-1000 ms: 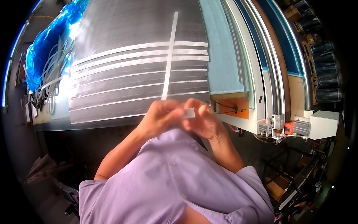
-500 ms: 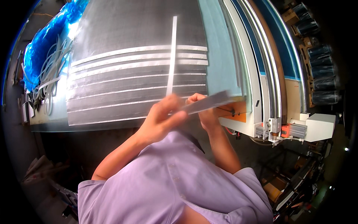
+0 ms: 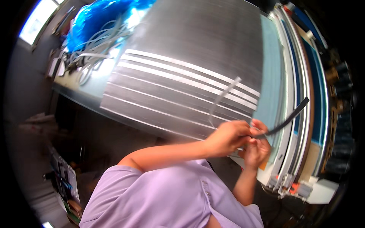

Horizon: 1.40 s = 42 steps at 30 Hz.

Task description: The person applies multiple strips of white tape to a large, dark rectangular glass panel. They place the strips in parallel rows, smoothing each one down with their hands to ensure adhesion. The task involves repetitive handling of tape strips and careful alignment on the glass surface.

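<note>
My left hand (image 3: 229,137) and my right hand (image 3: 258,150) meet near the sheet's right front corner, fingers pinched together. From between them a narrow dark strip (image 3: 287,121) sticks out up and to the right, its far end free. A thin whitish strip (image 3: 213,110) trails from my left hand in a curve over the sheet. Whether the two strips are joined is hidden by my fingers. Beneath lies a large grey sheet (image 3: 197,38) with several parallel white strips (image 3: 182,73) across its near part.
A crumpled blue plastic film (image 3: 89,22) and a tangle of pale strips (image 3: 97,47) lie on the table's left side. Along the right runs a machine with long rails (image 3: 304,95) and a white end box (image 3: 321,192). Dark wrapped rolls (image 3: 339,140) stand beyond it.
The view has turned, and my hands appear further right. The dark strip now reaches out farther from my fingers. The whitish strip, straight before, now bends. My hands have come closer together.
</note>
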{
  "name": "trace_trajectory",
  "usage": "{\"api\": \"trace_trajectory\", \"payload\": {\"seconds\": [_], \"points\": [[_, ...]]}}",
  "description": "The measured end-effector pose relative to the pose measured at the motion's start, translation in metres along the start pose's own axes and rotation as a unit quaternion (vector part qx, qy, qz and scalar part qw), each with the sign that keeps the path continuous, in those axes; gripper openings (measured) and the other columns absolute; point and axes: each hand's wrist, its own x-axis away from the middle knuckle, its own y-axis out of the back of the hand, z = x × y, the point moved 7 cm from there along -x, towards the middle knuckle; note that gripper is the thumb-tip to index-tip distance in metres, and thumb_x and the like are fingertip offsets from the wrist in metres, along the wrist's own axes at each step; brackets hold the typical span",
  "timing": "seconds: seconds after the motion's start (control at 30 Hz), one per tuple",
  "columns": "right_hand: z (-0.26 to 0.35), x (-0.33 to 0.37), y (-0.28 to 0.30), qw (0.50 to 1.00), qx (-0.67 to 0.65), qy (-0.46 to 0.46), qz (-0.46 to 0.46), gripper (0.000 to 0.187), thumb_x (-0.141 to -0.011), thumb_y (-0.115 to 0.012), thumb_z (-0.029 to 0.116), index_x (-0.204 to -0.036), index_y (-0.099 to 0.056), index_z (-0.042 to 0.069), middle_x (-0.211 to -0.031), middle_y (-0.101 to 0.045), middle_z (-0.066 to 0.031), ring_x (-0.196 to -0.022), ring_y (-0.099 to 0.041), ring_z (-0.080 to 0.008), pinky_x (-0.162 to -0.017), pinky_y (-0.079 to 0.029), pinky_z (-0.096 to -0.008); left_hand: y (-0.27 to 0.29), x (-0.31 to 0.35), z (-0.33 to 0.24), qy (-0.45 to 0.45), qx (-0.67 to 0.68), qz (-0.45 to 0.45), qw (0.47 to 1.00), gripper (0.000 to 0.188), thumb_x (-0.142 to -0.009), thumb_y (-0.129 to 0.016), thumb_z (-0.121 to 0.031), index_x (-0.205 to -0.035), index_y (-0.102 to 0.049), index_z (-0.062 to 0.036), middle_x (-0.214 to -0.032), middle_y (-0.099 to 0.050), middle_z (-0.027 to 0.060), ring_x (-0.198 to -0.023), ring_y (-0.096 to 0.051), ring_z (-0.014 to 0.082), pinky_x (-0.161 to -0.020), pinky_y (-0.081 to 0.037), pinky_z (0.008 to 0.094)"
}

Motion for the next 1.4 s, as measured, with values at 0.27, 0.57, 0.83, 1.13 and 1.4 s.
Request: {"api": "trace_trajectory", "payload": {"seconds": [0.27, 0.57, 0.83, 1.13, 1.4], "points": [[-0.088, -0.006, 0.214, 0.91, -0.328, -0.059, -0.245, 0.031, -0.101, -0.06, 0.022, -0.123, -0.058, 0.001, -0.091, -0.057, -0.0032, -0.066, -0.042, -0.009, -0.06, -0.039, -0.0234, 0.193, 0.035, 0.065, 0.222, 0.1, 0.13, 0.961, 0.043, -0.095, -0.066, -0.032, -0.127, -0.065, -0.0025, -0.132, -0.062, 0.0146, -0.11, -0.063, 0.0249, -0.1, -0.049, 0.0408], [-0.246, 0.071, 0.142, 0.817, -0.364, -0.255, -0.368, 0.026, -0.098, -0.063, 0.013, -0.122, -0.061, 0.003, -0.095, -0.064, -0.0048, -0.069, -0.055, -0.013, -0.061, -0.047, -0.0242, 0.762, 0.148, 0.16, 0.194, -0.344, -0.594, 0.701, 0.046, -0.092, -0.07, -0.028, -0.128, -0.061, -0.0014, -0.131, -0.061, 0.0198, -0.119, -0.058, 0.0292, -0.101, -0.046, 0.0396], [-0.221, 0.028, -0.088, 0.82, -0.33, -0.375, -0.281, 0.012, -0.091, -0.072, 0.013, -0.099, -0.069, 0.005, -0.089, -0.069, -0.0052, -0.072, -0.066, -0.0178, -0.063, -0.056, -0.0318, 0.25, -0.003, 0.218, 0.052, -0.287, -0.013, 0.956, 0.048, -0.085, -0.076, -0.013, -0.13, -0.061, -0.0117, -0.129, -0.062, 0.0093, -0.123, -0.055, 0.0276, -0.11, -0.039, 0.0448], [-0.231, -0.017, -0.031, 0.834, -0.328, -0.329, -0.298, 0.012, -0.09, -0.073, 0.012, -0.097, -0.068, 0.004, -0.093, -0.069, -0.0067, -0.068, -0.064, -0.0169, -0.06, -0.052, -0.0309, 0.186, -0.021, 0.236, 0.114, -0.288, 0.116, 0.944, 0.004, -0.082, -0.072, -0.011, -0.079, -0.071, -0.0079, -0.068, -0.066, 0.0062, -0.073, -0.062, 0.0253, -0.092, -0.04, 0.0401], [-0.257, -0.034, 0.043, 0.849, -0.254, -0.316, -0.338, 0.009, -0.091, -0.072, 0.006, -0.098, -0.068, 0.009, -0.092, -0.07, -0.0038, -0.074, -0.067, -0.0153, -0.069, -0.055, -0.0287, 0.151, -0.078, 0.222, 0.034, -0.478, 0.002, 0.878, 0.033, -0.085, -0.073, -0.013, -0.117, -0.069, -0.0069, -0.11, -0.071, 0.013, -0.104, -0.063, 0.0294, -0.105, -0.039, 0.0431]]}}
